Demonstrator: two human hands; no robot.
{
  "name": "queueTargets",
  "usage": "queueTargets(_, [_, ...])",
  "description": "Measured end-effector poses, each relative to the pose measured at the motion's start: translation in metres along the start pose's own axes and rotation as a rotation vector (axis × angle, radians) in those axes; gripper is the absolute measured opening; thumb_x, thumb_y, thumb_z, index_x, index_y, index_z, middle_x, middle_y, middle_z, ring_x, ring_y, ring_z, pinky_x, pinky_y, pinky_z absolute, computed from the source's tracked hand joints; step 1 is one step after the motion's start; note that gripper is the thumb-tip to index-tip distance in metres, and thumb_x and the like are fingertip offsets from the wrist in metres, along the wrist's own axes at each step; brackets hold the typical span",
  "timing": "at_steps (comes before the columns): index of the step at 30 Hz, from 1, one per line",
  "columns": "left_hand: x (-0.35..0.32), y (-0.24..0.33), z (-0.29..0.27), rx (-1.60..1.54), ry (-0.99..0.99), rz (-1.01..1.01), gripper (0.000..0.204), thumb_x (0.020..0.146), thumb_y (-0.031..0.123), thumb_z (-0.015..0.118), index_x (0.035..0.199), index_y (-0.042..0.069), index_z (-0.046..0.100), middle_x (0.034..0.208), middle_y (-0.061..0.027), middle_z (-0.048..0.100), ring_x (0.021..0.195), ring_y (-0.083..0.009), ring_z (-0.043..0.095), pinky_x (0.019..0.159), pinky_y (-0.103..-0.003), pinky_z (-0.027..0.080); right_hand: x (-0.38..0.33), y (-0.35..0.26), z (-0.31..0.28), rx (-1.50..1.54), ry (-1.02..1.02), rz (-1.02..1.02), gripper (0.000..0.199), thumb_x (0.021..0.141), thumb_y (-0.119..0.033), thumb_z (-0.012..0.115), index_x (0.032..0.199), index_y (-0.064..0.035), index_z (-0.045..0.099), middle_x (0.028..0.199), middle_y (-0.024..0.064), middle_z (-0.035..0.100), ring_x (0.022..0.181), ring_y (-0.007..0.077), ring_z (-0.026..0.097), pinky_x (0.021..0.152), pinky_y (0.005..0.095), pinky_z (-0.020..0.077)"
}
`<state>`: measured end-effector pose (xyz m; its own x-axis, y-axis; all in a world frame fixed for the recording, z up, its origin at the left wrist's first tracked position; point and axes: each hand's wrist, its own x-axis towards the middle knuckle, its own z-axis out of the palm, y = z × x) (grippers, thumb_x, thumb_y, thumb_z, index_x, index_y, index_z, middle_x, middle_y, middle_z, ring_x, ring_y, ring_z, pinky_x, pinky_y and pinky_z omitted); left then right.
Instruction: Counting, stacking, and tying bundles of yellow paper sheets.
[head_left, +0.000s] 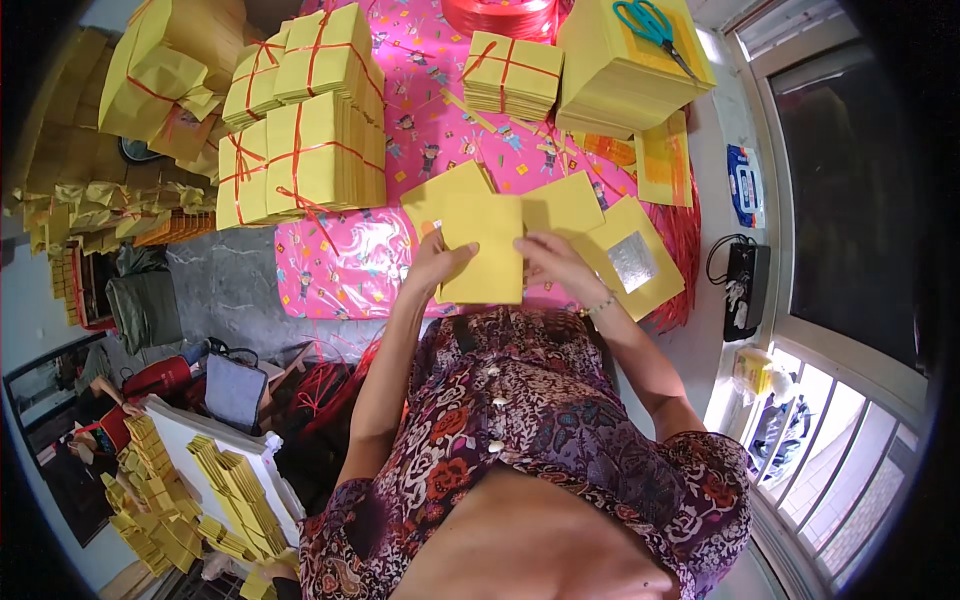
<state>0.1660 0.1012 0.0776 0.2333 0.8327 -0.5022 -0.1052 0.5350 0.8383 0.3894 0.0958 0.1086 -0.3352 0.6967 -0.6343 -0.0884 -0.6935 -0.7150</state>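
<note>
A squared stack of yellow joss paper (pixel 482 250) is held upright in front of my chest, over the front of the pink table. My left hand (pixel 436 262) grips its left edge with the thumb lying on the front face. At the right edge, my right hand (pixel 552 262) pinches the paper with bent fingers. Behind it lie loose yellow sheets (pixel 565 203), fanned out to both sides. One sheet on the right bears a silver foil square (pixel 631 262).
Bundles of yellow paper (pixel 318 155) tied with red strips stand at the back left, and another bundle (pixel 511 75) at the back. Teal-handled scissors (pixel 645 22) lie on a tall paper stack (pixel 625 70). Red plastic strips (pixel 684 270) hang off the table's right edge.
</note>
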Motion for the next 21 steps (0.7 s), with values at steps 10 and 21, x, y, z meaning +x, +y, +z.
queueTargets(10, [-0.004,-0.003,0.018,0.049,-0.121,-0.097,0.046,0.081,0.009,0.070,0.121,-0.003,0.050,0.106,-0.0087,0.064,0.093,-0.0135,0.061,0.080,-0.027,0.050,0.006,-0.005,-0.044,-0.156,-0.037,-0.022,0.026,0.090,-0.023,0.061,0.107,-0.0049,0.057,0.084,0.0015,0.063,0.070,0.0081,0.062,0.059,0.0220,0.0530])
queueTargets(21, [0.002,-0.024,-0.003,0.295,0.291,0.264,0.026,0.089,0.016,0.059,0.111,0.002,0.055,0.092,-0.0072,0.063,0.083,-0.0141,0.063,0.067,-0.027,0.052,0.045,0.059,-0.149,0.123,0.398,-0.240,0.028,0.091,-0.019,0.059,0.112,-0.0075,0.045,0.090,0.0041,0.058,0.074,0.0117,0.059,0.064,0.0254,0.0530])
